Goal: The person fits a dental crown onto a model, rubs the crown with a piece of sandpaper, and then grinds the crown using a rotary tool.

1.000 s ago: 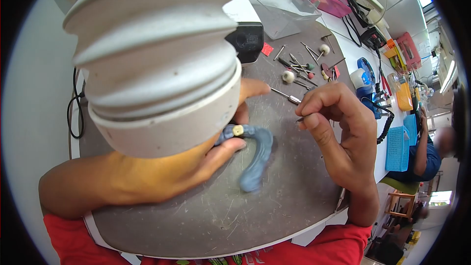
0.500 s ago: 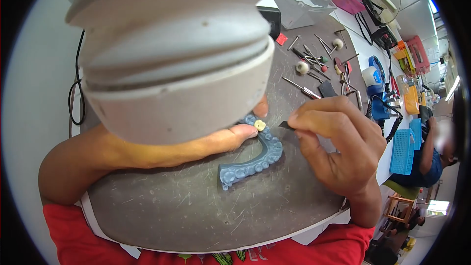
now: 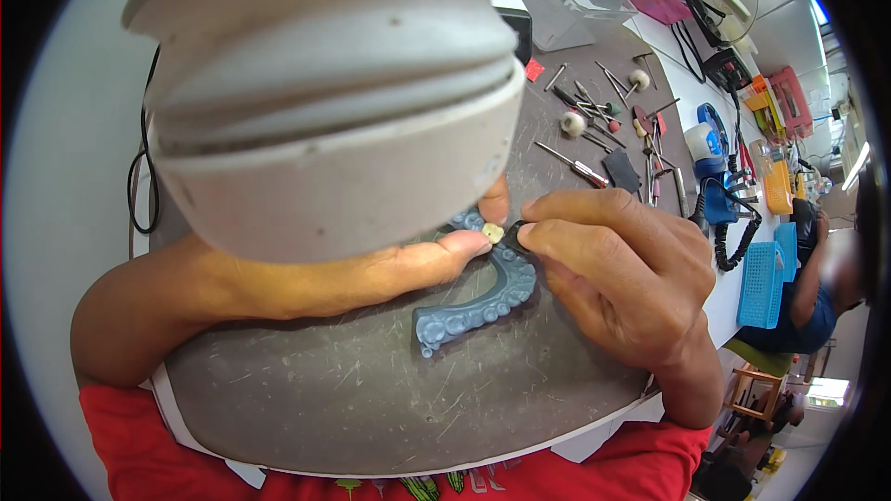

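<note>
The left hand [image 3: 429,261] held the blue dental model [image 3: 483,312] between thumb and finger, pale crown [image 3: 494,233] at its thumb tip, while the right hand [image 3: 636,274] pinched a dark strip [image 3: 511,238] close by.

Dental lab, going by the kit. Blue dental model [image 3: 478,311] with a pale crown [image 3: 493,234] on it, burs [image 3: 556,77] and polishing wheels [image 3: 574,123] strewn over a scratched grey surface [image 3: 371,408], fat ribbed hose [image 3: 325,102] above. Looks shared: baskets [image 3: 759,288] down the right side, another person [image 3: 813,325] beyond them.
</note>
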{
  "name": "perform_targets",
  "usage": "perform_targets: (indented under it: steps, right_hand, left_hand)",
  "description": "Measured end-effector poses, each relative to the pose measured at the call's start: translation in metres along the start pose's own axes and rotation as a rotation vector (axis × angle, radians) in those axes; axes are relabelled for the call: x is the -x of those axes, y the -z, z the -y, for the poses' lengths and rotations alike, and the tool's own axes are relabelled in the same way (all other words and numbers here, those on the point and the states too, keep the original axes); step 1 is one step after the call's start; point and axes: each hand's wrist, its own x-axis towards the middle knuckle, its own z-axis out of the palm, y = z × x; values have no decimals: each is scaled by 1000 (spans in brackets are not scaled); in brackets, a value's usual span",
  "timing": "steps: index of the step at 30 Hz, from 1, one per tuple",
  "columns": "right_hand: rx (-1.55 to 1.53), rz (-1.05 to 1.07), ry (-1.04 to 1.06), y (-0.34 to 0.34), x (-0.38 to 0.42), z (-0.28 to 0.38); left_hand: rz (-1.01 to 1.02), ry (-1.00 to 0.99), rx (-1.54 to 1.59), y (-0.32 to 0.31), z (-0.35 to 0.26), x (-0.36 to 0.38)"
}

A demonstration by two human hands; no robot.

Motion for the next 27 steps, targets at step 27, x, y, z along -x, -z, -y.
perform_targets:
  steps: [27]
  right_hand:
    - [-21, -22, -87, -6, -2, 3]
  left_hand:
    - [32, 68, -91, 2, -5, 2]
